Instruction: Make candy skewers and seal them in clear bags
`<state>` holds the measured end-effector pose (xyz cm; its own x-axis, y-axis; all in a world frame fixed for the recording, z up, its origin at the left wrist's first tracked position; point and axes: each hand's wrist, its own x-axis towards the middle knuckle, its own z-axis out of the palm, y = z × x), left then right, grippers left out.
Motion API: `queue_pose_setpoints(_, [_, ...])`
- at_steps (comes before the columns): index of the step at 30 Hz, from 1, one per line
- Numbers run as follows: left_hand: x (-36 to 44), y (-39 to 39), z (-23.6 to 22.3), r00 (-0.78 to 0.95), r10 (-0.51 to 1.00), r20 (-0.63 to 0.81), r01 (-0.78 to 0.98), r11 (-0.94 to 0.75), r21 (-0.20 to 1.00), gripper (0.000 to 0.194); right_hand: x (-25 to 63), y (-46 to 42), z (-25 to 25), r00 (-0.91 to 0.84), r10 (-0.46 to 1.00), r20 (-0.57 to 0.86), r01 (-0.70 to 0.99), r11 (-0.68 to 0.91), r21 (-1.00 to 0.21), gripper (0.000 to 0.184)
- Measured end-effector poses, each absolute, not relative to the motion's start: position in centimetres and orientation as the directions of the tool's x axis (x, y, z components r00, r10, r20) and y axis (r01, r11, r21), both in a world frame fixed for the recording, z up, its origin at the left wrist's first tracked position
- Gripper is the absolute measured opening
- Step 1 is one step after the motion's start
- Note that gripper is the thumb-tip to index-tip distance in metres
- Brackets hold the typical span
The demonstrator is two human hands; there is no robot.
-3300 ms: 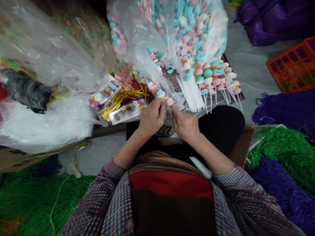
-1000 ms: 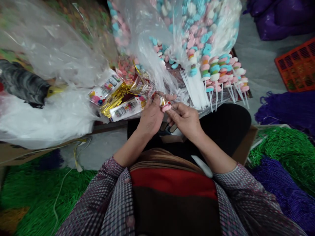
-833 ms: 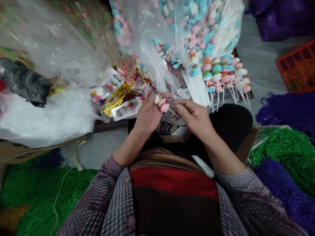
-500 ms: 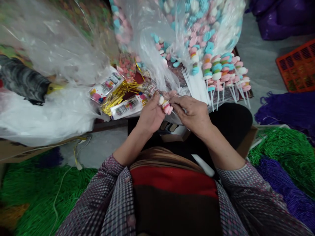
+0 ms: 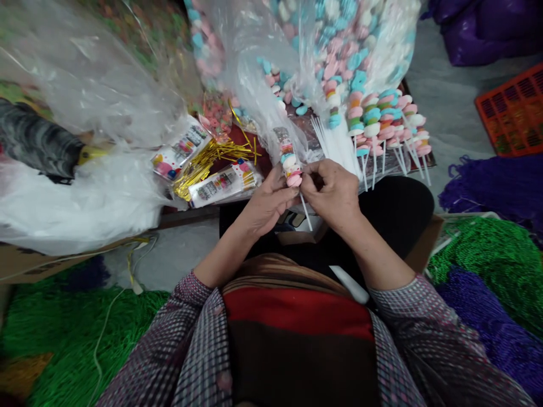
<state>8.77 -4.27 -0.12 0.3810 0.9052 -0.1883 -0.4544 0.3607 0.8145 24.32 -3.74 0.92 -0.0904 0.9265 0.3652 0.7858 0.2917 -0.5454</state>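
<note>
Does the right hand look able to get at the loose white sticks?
Probably yes: the white sticks lie just beyond the right hand, and their middle looks uncovered. Its fingers are busy at the candy stick, though, so it would likely have to leave that first.

Print shows on the two packets of white bags (image 5: pixel 215 189) (image 5: pixel 190 144) and on the held wrapper (image 5: pixel 282 135), but none can be read.
</note>
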Motion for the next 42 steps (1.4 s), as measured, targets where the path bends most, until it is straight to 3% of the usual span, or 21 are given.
queue_pose_setpoints(10, [9.7, -4.4, -1.7, 0.243, 0.935, -0.257, -0.359, 0.333, 0.872, 0.030, 23.5, -4.8, 0.0, -0.057, 0.938, 0.341, 0.703, 0.281, -0.653, 0.010])
queue_pose_setpoints(15, [10.0, -4.5, -2.0, 0.171, 0.948, -0.270, -0.304, 0.311, 0.900, 0.030, 23.2, -5.1, 0.0, 0.036, 0.982, 0.186, 0.454, 0.150, -0.878, 0.014])
queue_pose_setpoints(18, [10.3, -4.5, -2.2, 0.098, 0.969, -0.227, -0.292, 0.246, 0.924, 0.026, 23.4, -5.1, 0.1, 0.025, 0.994, 0.106, 0.346, 0.091, -0.934, 0.013])
queue_pose_setpoints(23, [10.2, -4.4, -2.0, 0.104, 0.963, -0.248, -0.303, 0.268, 0.915, 0.022, 23.8, -5.1, -0.2, -0.001, 0.956, 0.293, 0.526, 0.250, -0.813, 0.007])
queue_pose_setpoints(26, [10.1, -4.4, -1.9, 0.069, 0.978, -0.199, -0.282, 0.211, 0.936, 0.019, 24.0, -5.1, -0.7, -0.054, 0.921, 0.386, 0.609, 0.337, -0.718, 0.015])
queue_pose_setpoints(37, [10.2, -4.6, -2.4, 0.065, 0.982, -0.176, -0.221, 0.186, 0.957, 0.016, 24.4, -4.6, -1.5, -0.202, 0.885, 0.420, 0.850, 0.371, -0.374, 0.024])
queue_pose_setpoints(42, [10.1, -4.8, -2.0, 0.107, 0.977, -0.182, -0.260, 0.205, 0.944, 0.014, 24.5, -4.4, -1.4, -0.205, 0.888, 0.412, 0.865, 0.361, -0.348, 0.026])
